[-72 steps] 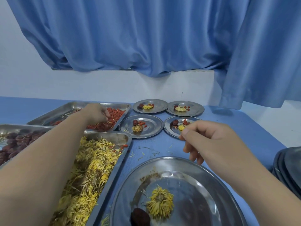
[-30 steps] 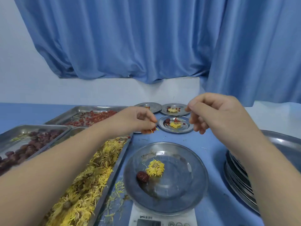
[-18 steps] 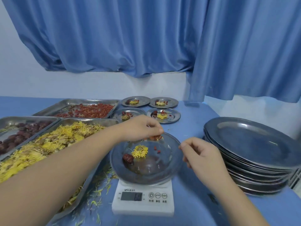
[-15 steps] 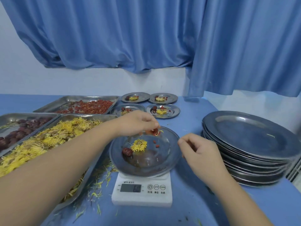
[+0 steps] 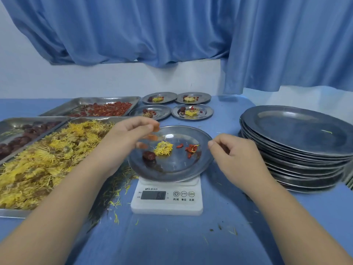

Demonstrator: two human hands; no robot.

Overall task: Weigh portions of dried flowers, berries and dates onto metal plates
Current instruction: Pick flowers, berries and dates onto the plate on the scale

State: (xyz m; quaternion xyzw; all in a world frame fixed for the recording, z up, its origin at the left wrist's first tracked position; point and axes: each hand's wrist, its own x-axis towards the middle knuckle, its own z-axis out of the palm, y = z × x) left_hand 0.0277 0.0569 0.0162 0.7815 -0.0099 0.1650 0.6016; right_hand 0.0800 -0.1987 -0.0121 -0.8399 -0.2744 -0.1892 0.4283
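Blue tabletop (image 5: 172, 241) is running back to a white wall (image 5: 114, 79) under a blue curtain (image 5: 172, 31). White scale (image 5: 166, 199) is carrying a metal plate (image 5: 177, 167).

Left hand (image 5: 128, 138) is hovering over the plate's left rim. Its fingers (image 5: 151, 128) are blurred and part-spread, so I can't tell if they're holding anything. Dried flower (image 5: 163, 148) is lying just right of those fingertips, date (image 5: 149, 155) just below them, berries (image 5: 191, 148) nearer the right hand (image 5: 235, 152).

Right hand is sitting at the plate's right edge, fingers curling in, thumb on index, nothing visible in the pinch. Rim contact is unclear.

Flower tray (image 5: 11, 213), date tray (image 5: 11, 123) and berry tray (image 5: 89, 101) are lying left of the left fingers. Four filled plates (image 5: 207, 111) are sitting beyond both hands, plate stack (image 5: 298, 131) right of the right fingers.
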